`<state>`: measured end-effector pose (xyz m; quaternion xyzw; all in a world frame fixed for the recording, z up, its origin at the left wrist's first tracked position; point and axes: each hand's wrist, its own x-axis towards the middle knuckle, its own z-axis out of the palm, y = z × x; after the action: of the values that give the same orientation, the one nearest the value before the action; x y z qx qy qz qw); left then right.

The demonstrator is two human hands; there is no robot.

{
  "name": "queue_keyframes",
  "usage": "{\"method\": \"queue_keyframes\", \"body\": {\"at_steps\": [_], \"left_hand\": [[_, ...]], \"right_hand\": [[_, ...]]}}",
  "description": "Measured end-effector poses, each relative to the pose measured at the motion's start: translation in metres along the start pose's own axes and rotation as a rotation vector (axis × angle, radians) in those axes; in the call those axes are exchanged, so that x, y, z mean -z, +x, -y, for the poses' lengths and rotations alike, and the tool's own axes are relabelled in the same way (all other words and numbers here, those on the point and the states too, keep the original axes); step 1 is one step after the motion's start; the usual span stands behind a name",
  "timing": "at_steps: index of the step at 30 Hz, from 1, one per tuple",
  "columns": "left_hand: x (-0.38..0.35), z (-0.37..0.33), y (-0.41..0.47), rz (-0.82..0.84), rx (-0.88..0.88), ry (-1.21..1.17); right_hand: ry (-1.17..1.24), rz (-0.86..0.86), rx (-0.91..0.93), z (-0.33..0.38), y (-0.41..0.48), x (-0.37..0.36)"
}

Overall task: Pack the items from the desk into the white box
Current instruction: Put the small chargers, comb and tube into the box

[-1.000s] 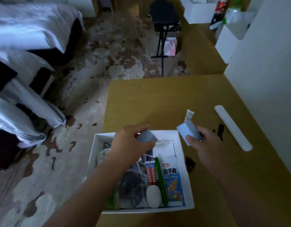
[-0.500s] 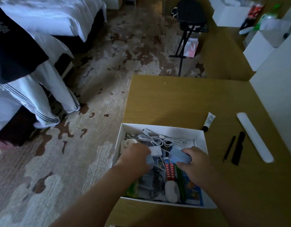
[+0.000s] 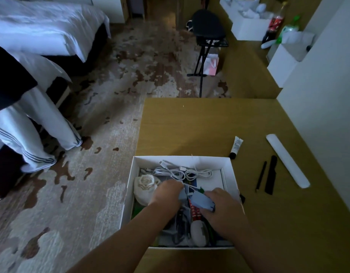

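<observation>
The white box (image 3: 182,160) sits at the desk's near left edge, filled with white cables (image 3: 186,172), a cream pouch (image 3: 145,186) and several packets. Both my hands are down inside it. My left hand (image 3: 167,194) grips a small grey-blue packet (image 3: 182,195). My right hand (image 3: 219,205) holds a second light blue packet (image 3: 201,201), low over the contents. On the desk to the right lie a white tube with a black cap (image 3: 236,147), a thin black pen (image 3: 261,176), a black comb (image 3: 271,175) and a long white case (image 3: 287,159).
The wooden desk (image 3: 199,125) runs to a white wall (image 3: 327,95) on the right. Beyond it stand a black stool (image 3: 208,30) and white boxes (image 3: 249,26). Left of the desk are patterned carpet, a bed (image 3: 42,30) and hanging white clothes (image 3: 42,127).
Both hands came down from above the box into it, each still holding its blue packet. The view has shifted, bringing the tube, pen and comb into sight.
</observation>
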<state>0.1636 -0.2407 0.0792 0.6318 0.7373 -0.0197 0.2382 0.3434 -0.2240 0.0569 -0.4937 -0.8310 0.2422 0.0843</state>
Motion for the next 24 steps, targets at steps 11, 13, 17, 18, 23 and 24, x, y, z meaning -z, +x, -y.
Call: {"method": "queue_keyframes", "body": {"at_steps": [11, 13, 17, 18, 23, 24], "left_hand": [[-0.018, 0.001, 0.015, -0.096, -0.1, 0.015], [-0.022, 0.009, 0.012, -0.116, -0.053, 0.025], [-0.027, 0.022, 0.001, -0.157, 0.005, 0.047], [-0.028, 0.023, 0.0, -0.153, 0.009, 0.037], [-0.026, 0.024, -0.001, -0.117, 0.029, 0.013], [-0.025, 0.024, -0.001, -0.111, 0.033, 0.011]], "right_hand": [[0.062, -0.096, 0.017, 0.001, -0.001, 0.0], [0.068, -0.103, 0.015, -0.001, -0.001, -0.001], [0.04, -0.075, 0.016, -0.003, 0.001, -0.004], [0.041, -0.066, 0.017, -0.003, 0.001, -0.005], [0.052, -0.043, -0.006, -0.003, 0.002, -0.004], [0.054, -0.04, -0.022, -0.002, 0.003, -0.004]]}}
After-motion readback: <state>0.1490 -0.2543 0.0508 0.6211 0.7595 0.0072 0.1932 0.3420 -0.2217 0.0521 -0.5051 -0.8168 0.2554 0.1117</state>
